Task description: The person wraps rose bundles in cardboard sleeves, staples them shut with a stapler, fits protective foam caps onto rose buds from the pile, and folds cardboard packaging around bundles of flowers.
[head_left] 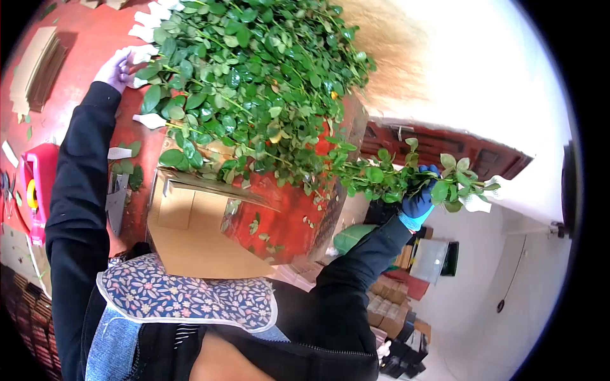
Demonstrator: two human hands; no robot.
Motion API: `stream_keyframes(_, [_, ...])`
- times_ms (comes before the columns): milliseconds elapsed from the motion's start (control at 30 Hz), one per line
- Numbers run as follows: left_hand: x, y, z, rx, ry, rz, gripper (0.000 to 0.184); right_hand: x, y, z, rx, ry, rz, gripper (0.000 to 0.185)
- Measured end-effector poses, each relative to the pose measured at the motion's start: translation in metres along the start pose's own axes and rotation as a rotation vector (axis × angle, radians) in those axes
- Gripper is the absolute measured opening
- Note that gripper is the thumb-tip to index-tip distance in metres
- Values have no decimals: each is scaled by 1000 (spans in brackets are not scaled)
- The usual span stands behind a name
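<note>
A large heap of leafy green rose stems (pixel 254 82) lies on the red table, with white sleeves over the flower heads along its left edge. At that edge is my left hand (pixel 116 70), in a pale glove, its fingers closed at a white-sleeved rose head (pixel 143 53). My right hand (pixel 419 197), in a dark blue glove, is stretched out to the right. It is wrapped around several rose stems (pixel 375 179), whose white-sleeved heads (pixel 476 202) stick out past the hand. An open cardboard box (pixel 203 244) sits in front of my apron.
Stacked cardboard sheets (pixel 38 70) lie at the table's far left. Nearer are a pink tape dispenser (pixel 39 184), scissors (pixel 7 190) and a grey metal piece (pixel 116 202). Boxes (pixel 387 298) are piled on the floor at right, beside a white wall (pixel 502 254).
</note>
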State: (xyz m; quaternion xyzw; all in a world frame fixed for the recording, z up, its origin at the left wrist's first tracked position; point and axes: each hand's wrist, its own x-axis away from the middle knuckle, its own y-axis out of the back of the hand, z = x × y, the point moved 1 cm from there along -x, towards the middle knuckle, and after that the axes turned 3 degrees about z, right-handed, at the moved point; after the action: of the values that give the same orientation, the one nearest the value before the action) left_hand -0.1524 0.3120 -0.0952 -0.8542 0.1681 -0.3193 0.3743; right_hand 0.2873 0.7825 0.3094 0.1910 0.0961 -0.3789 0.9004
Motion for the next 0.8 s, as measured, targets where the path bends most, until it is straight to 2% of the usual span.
stream_keyframes(33, [0, -3, -1, -10, 14, 11, 16, 7, 11, 0, -1, -7, -63, 44])
stream_keyframes(100, [4, -11, -5, -279, 41, 129, 27, 17, 37, -5, 76, -59, -138, 55])
stream_keyframes(167, [5, -14, 1, -456, -101, 216, 33, 26, 41, -5, 41, -51, -231, 53])
stream_keyframes(233, [37, -42, -10, -612, -99, 137, 29, 30, 32, 3, 69, 34, -123, 48])
stream_keyframes(267, [31, -30, -12, -613, -95, 150, 26, 30, 16, 15, 218, 64, -142, 47])
stream_keyframes(300, [50, -47, -19, -534, -101, 54, 25, 29, 4, 18, 373, 92, -157, 46])
stream_keyframes(333, [59, -50, -27, -434, -83, 45, 28, 28, 10, 7, 227, 72, -156, 48])
stream_keyframes(367, [67, -54, -33, -329, -63, 39, 30, 29, 4, 5, 274, 79, -143, 46])
stream_keyframes(400, [88, -63, -40, -343, -137, 156, 45, 29, -7, 3, 429, 83, -102, 43])
stream_keyframes(500, [111, -74, -37, -534, -199, 157, 37, 24, -34, -1, 1131, 104, 138, 35])
stream_keyframes(533, [112, -62, -33, -522, -149, 65, 36, 21, -43, -3, 1333, 121, 226, 31])
stream_keyframes(567, [106, -36, -26, -512, -102, -26, 35, 19, -47, -18, 1109, 88, 222, 32])
stream_keyframes(600, [92, -5, -18, -447, -75, 98, 32, 15, -50, -37, 713, -21, 225, 32])
stream_keyframes(633, [109, -14, -16, -377, -54, 153, 32, 13, -59, -53, 369, -133, 250, 33])
stream_keyframes(667, [114, -15, -15, -567, -131, 208, 33, 12, -78, -60, 311, -159, 343, 33])
stream_keyframes(733, [130, -19, -7, -569, -157, 234, 36, 23, -185, -18, 650, 253, 610, 32])
stream_keyframes(767, [137, -25, -4, -375, -112, 222, 39, 25, -219, -17, 651, 331, 724, 29])
stream_keyframes(800, [128, -7, 3, -398, -91, 234, 40, 27, -254, -17, 641, 408, 837, 26])
